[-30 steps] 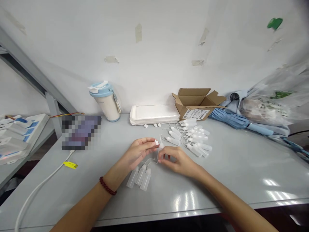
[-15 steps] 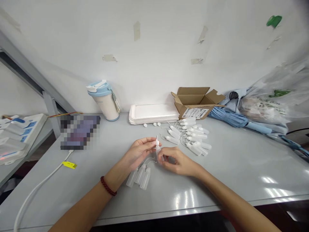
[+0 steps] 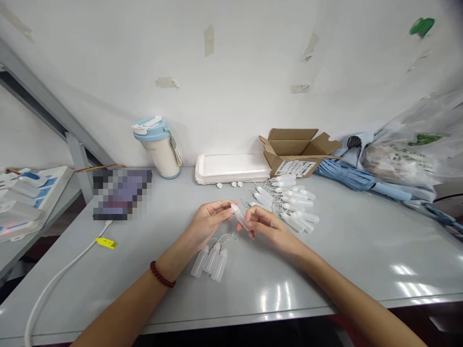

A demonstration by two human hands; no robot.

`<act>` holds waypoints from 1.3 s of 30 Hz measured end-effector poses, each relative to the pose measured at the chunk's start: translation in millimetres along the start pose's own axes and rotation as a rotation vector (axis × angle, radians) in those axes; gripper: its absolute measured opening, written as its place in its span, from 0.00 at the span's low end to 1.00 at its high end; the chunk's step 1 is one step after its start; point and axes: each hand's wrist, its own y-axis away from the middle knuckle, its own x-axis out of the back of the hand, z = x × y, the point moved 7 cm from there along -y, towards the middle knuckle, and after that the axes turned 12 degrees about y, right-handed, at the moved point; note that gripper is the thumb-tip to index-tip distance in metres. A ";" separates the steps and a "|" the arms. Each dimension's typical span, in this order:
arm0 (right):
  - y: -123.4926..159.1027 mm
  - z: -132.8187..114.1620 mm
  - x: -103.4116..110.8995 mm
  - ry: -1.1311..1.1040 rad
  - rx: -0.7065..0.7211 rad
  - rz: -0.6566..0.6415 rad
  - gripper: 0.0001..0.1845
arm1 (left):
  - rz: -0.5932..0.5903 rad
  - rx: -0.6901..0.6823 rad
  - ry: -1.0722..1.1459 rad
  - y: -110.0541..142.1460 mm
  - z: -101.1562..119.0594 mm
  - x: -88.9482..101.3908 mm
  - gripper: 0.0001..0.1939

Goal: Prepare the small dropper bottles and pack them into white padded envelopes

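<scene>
A small translucent squeeze bottle (image 3: 241,220) with a white cap is tilted between my hands above the table. My left hand (image 3: 213,220) pinches it at the white top. The fingers of my right hand (image 3: 265,226) are closed on its lower end. Below my left hand lie three similar bottles (image 3: 219,266) with thin curved tubes at their tops. To the right of my hands is a loose pile of more such bottles (image 3: 294,197). Small white caps (image 3: 234,184) sit behind my hands.
A stack of white trays (image 3: 233,168) and an open cardboard box (image 3: 294,149) stand by the wall. A tumbler (image 3: 159,149) and a blurred-out phone (image 3: 123,195) with a white cable (image 3: 61,270) are at left. A folded blue umbrella (image 3: 347,176) lies at right.
The bottle has gone from nearly upright to tilted, its lower end now toward the right. My right hand has shifted slightly right and up. The view has moved a little.
</scene>
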 end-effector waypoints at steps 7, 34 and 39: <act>-2.7 13.2 6.7 -0.153 -0.070 0.068 0.08 | 0.096 -0.043 -0.208 1.8 6.7 3.2 0.08; -1.2 26.3 5.9 -0.302 -0.203 0.062 0.14 | 0.099 0.009 -0.485 1.8 3.3 1.5 0.15; -0.8 25.6 6.0 -0.273 -0.231 0.051 0.13 | 0.112 0.011 -0.481 3.1 4.0 0.0 0.15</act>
